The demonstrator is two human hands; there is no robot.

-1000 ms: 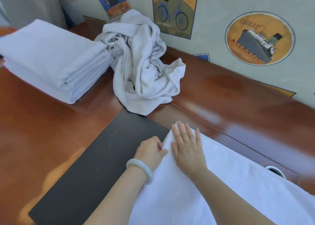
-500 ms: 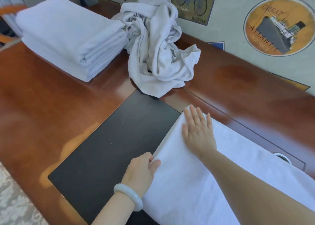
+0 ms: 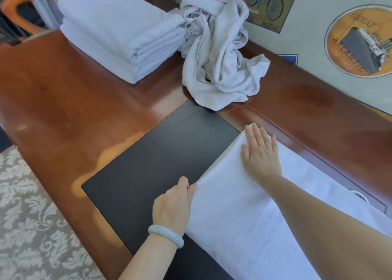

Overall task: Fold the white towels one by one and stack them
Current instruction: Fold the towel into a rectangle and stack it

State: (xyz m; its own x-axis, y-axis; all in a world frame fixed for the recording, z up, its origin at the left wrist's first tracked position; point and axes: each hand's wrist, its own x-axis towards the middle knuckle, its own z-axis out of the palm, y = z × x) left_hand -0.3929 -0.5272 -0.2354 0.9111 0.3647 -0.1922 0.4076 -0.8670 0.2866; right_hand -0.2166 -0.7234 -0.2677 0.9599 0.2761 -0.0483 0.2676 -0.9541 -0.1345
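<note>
A white towel [image 3: 250,220] lies flat over the desk's black inlay, running off to the lower right. My right hand [image 3: 259,153] presses flat on its far left corner, fingers straight. My left hand [image 3: 172,204], a pale bangle on the wrist, pinches the towel's left edge closer to me. A stack of folded white towels [image 3: 118,31] sits at the far left of the desk. Beside it lies a crumpled heap of white towels [image 3: 218,50] against the wall.
The wooden desk [image 3: 70,101] has a black inlay panel [image 3: 157,158] in its middle. A papered wall with poster prints [image 3: 358,42] stands behind. An orange chair back [image 3: 19,10] shows at the far left, patterned carpet [image 3: 27,226] below the desk's edge.
My left hand has slid toward me along the towel's left edge, apart from my right hand, which stays flat on the far corner. The view has shifted, showing more desk and carpet.
</note>
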